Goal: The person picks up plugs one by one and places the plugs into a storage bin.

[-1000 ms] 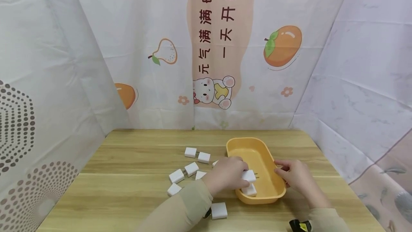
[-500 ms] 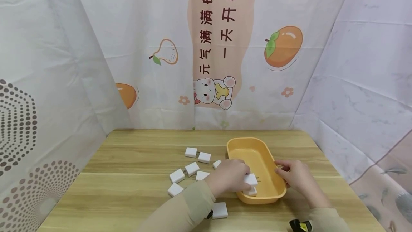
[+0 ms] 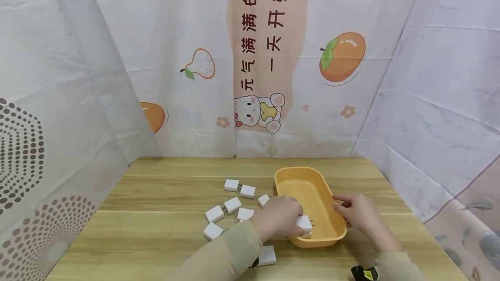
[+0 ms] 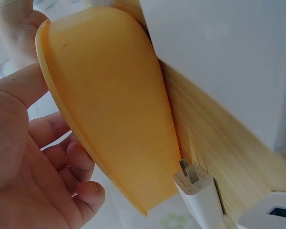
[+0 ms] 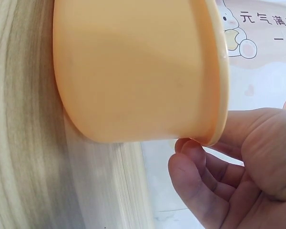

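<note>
tray point(image 3: 314, 192): orange-yellow | chargers point(image 3: 248, 191): white | table point(image 3: 172, 194): tan wood-grain | sleeves point(image 3: 218, 257): seemingly plain beige

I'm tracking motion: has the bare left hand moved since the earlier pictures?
Yes, slightly: the left hand shifted lower in the head view, away from the far edge of the brown wood-grain tabletop.

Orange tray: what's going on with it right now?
A person's left hand holds a white plug adapter over the near end of the orange tray, with another partly showing just below. The right hand grips the tray's right rim. More white adapters lie on the wooden table, to the tray's left.
</note>
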Demonstrator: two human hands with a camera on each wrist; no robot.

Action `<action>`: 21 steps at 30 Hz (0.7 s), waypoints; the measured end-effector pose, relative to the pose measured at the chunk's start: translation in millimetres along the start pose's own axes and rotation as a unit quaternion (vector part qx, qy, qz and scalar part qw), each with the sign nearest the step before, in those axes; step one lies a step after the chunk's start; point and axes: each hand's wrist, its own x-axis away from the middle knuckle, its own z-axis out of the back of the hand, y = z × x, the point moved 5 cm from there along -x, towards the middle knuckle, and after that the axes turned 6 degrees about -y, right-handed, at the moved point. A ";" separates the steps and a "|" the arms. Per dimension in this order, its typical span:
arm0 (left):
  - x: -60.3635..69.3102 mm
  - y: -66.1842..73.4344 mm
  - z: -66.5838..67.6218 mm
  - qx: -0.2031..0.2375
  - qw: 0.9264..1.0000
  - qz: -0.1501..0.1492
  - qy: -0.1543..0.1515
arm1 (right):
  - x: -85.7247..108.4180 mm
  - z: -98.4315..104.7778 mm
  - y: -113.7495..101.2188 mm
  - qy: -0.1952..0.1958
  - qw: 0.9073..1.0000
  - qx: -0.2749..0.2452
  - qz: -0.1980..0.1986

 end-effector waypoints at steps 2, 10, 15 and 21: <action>0.0 -0.4 -0.7 0.002 1.000 0.000 0.001 | 0.4 -0.3 -0.3 0.000 1.000 0.000 -0.001; -0.4 -1.4 -2.8 0.016 1.000 0.009 -0.001 | 0.9 -0.4 -1.4 0.002 1.000 0.000 0.000; -1.4 -1.8 -2.6 0.011 1.000 0.008 0.002 | 1.0 -0.4 -1.6 0.003 1.000 -0.001 0.000; -1.3 -1.9 -2.6 0.016 1.000 0.006 0.000 | 1.0 -0.9 -1.3 0.003 1.000 -0.006 -0.001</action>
